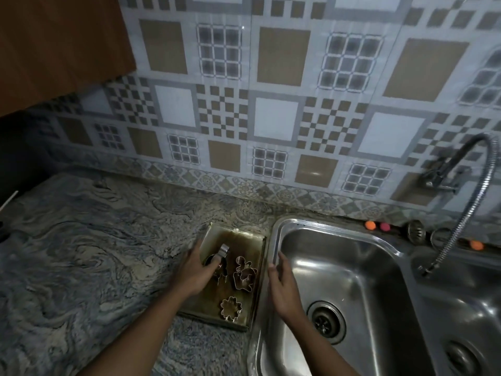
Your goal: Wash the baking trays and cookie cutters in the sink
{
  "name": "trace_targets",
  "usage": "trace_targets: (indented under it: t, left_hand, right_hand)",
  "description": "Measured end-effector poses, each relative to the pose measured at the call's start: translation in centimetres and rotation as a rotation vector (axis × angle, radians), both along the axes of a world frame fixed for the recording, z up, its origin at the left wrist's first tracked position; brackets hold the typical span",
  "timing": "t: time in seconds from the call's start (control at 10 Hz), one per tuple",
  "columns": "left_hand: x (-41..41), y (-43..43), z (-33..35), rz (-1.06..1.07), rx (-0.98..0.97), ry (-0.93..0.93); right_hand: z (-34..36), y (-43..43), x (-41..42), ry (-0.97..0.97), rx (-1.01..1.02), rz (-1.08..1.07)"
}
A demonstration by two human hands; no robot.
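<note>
Though dim, marbled counter (95,253) beside steel sink (329,226)

Marbled counter (95,253) w/ inset sink (339,229); baking tray (244,240) flat on it, just beside sink rim.

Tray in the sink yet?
No, the baking tray sits on the counter left of the sink, cookie cutters in it.
</note>
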State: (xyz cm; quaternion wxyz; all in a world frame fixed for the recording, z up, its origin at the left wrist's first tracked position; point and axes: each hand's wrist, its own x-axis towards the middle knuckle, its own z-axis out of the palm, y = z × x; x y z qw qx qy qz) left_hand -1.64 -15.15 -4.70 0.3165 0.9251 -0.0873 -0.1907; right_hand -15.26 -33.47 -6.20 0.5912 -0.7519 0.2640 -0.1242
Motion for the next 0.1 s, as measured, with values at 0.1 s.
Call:
trace_targets:
  t: [0.1]
  left_hand:
    - [-0.24,0.38,-0.88,-0.017,-0.017,0.031]
  right_hand:
    - [0.75,-1.36,-1.95,-0.006,-0.013,0.013]
